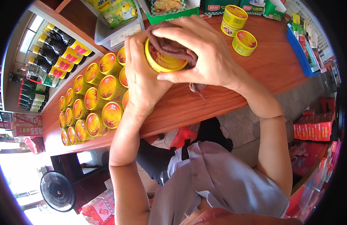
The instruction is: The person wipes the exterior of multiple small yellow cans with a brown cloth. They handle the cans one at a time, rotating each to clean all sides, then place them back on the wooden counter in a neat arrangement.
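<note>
The left hand (141,75) gripped a yellow can (164,60) from the side, with the fingers wrapped around its wall, and held it just above the wooden counter (226,90), tilted so that the lid faced the camera. The right hand (203,52) pressed a brown cloth (173,47) on the top of the can, with the fingers spread over the cloth and the thumb along the lower rim (a corner of the cloth hung down under the wrist). Both hands were therefore closed on something: the left on the can, the right on the cloth. To the left of the hands, many similar cans (91,105) stood in close rows on the counter, touching one another, and three more cans (239,32) stood apart near the far edge, two of them stacked. Dark bottles (49,56) with yellow labels stood on a lower shelf at the left, and a clear plastic box (117,32) stood behind the rows. I judge that the can was stiff metal and rather heavy for its size if full, with a smooth wall that could slip in the hand; the best hold seemed to be around the wall, away from the rim, which may be sharp. The cloth was soft and limp, so it followed the lid easily.
</note>
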{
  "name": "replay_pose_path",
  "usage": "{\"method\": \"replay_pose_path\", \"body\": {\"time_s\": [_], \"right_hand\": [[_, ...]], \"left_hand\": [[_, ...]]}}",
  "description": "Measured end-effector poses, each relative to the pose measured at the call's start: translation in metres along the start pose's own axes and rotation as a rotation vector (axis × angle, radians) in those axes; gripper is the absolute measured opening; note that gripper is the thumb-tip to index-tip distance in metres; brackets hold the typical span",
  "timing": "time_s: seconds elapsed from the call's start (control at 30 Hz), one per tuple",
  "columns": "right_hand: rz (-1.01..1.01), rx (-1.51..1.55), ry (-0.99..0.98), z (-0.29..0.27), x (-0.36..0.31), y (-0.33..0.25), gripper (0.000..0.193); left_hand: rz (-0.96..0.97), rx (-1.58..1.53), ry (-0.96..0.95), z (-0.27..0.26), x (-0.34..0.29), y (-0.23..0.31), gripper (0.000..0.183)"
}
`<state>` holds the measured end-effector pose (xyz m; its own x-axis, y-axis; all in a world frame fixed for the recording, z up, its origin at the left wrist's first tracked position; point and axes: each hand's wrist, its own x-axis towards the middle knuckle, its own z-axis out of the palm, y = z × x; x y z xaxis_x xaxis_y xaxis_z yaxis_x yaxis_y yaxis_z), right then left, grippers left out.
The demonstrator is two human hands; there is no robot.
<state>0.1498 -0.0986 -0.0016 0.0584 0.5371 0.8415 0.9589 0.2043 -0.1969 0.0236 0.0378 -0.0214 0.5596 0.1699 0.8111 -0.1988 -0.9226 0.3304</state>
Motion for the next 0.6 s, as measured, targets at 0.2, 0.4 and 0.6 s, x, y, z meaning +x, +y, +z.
{"method": "replay_pose_path", "body": {"time_s": [0.2, 0.4, 0.6], "right_hand": [[0.166, -0.191, -0.085, -0.037, 0.002, 0.015, 0.065], [0.542, -0.677, -0.174, -0.115, -0.051, 0.065, 0.062], [0.760, -0.696, -0.242, -0.139, -0.069, 0.093, 0.064]], "left_hand": [[-0.185, 0.318, -0.367, -0.006, -0.001, -0.004, 0.113], [-0.307, 0.569, -0.567, -0.008, -0.010, 0.001, 0.085], [-0.233, 0.493, -0.515, 0.003, -0.023, -0.011, 0.085]]}}
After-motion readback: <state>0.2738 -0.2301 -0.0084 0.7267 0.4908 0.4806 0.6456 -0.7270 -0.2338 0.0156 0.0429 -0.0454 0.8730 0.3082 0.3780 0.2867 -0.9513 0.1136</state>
